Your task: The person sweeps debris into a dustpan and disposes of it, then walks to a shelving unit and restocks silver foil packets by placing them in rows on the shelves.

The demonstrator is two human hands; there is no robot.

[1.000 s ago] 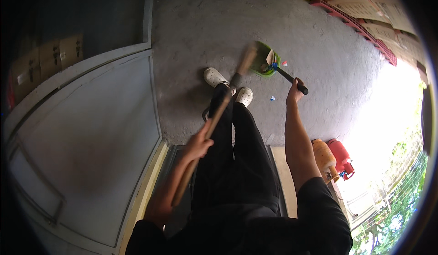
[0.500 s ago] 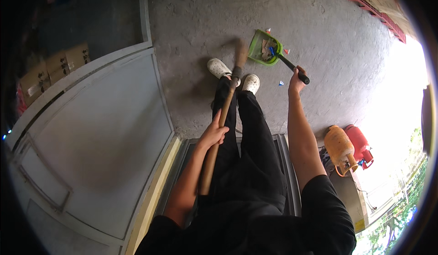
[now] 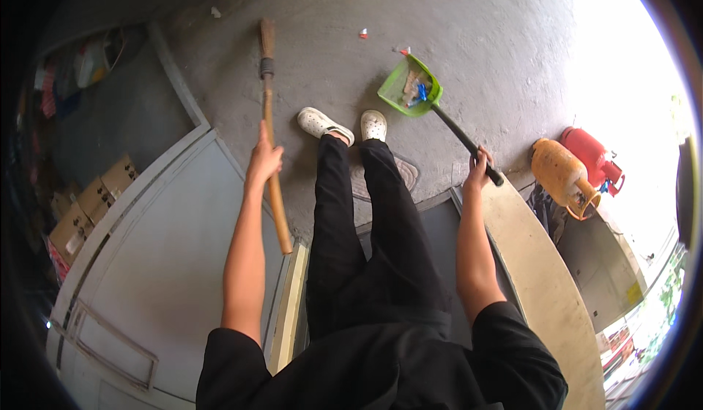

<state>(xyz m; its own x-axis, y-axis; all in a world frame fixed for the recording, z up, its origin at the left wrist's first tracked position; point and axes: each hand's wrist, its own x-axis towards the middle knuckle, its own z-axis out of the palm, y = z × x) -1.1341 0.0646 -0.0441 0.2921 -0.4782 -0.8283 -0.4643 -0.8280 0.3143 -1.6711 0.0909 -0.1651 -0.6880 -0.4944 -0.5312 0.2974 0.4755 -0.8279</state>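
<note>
My left hand (image 3: 264, 159) is closed round the wooden handle of a broom (image 3: 269, 109), whose short brown bristles point away from me, left of my feet. In my right hand (image 3: 478, 170) is the black handle of a green dustpan (image 3: 438, 91). Crumpled scraps and a blue wrapper (image 3: 422, 92) lie in the pan. A small red-and-white scrap (image 3: 405, 51) sits at the pan's far edge, and another scrap (image 3: 363, 34) lies on the concrete farther off. The broom and the dustpan are well apart.
Grey metal door (image 3: 168, 263) stands on the left, with cardboard boxes (image 3: 94, 200) behind it. An orange gas cylinder (image 3: 560, 170) and a red gas cylinder (image 3: 588, 153) lie at the right. A pale scrap (image 3: 215, 13) rests on the floor at far left. A mat (image 3: 405, 175) lies behind my shoes.
The broom has swung from in front of my legs out to the left. My view has shifted, and the dustpan stays in my right hand with scraps in it.
</note>
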